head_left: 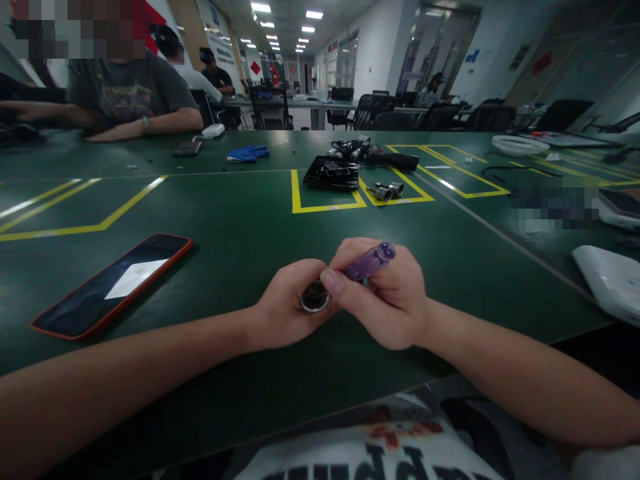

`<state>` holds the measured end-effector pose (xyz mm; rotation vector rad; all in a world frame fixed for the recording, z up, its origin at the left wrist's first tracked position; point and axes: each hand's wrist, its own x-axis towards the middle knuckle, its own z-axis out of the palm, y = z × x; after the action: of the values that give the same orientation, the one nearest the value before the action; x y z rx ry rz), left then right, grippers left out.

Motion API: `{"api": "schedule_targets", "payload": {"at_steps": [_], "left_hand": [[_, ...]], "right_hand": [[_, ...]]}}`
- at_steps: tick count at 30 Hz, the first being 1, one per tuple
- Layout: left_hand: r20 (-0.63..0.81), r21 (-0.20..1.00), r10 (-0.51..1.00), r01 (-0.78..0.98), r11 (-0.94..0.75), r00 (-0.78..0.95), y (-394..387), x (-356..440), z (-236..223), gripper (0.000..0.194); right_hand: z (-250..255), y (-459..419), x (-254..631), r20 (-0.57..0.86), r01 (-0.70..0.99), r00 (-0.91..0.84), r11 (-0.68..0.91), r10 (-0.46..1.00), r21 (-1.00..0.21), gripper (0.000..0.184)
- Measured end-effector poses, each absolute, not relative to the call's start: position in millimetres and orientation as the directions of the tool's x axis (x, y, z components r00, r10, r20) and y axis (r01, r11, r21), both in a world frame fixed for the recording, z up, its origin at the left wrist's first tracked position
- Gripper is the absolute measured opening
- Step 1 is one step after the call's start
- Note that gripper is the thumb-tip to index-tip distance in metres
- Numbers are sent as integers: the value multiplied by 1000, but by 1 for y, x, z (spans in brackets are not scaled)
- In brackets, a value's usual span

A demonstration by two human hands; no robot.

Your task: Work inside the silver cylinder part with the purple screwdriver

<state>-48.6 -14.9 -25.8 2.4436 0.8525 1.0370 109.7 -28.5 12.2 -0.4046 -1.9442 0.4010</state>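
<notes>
My left hand (287, 300) is closed around a round metal connector shell (315, 309), whose open end faces me. In my right hand (387, 300) is a screwdriver with a clear purple handle (370, 262), pinched between thumb and fingers and tilted up to the right. The two hands touch above the near part of the green table (225, 220). The screwdriver's tip is hidden behind my fingers, so I cannot tell whether it meets the connector shell.
A phone in an orange-red case (115, 287) lies left. Ahead, yellow tape marks hold a black plastic packet (331, 175) and metal connectors (384, 192). A blue glove (248, 154) lies farther back. A white device (610, 280) sits right. A person (133, 93) sits across the table.
</notes>
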Motion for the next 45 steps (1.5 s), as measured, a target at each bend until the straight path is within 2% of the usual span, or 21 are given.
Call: {"api": "schedule_targets", "payload": {"at_steps": [4,8,16,20,26,37,45], "left_hand": [[515,501,649,418,-758,560,-15,-49,-25,21],[516,484,644,428,-763,564,-15,-48,-24,20],[528,457,612,410,-789,588,-17,-49,-24,18],[539,464,608,397,-792,583,-16,-50,-26,13],[529,489,639,414,-767,559,-16,-49,-27,19],[559,407,577,410,-816,595,-15,-48,-24,19],[551,425,590,410,-807,590,-15,-48,-23,20]], "right_hand": [[10,-26,110,846,59,-309,897,434,-438,14],[11,-25,109,819,94,-361,891,446,-444,17],[11,-26,109,797,61,-387,876,463,-479,18],[11,-27,108,811,45,-399,892,428,-449,19],[12,-28,109,833,31,-335,889,441,-458,17],[10,-25,110,822,136,-386,908,418,-397,23],[9,-24,109,859,65,-339,920,384,-386,17]]}}
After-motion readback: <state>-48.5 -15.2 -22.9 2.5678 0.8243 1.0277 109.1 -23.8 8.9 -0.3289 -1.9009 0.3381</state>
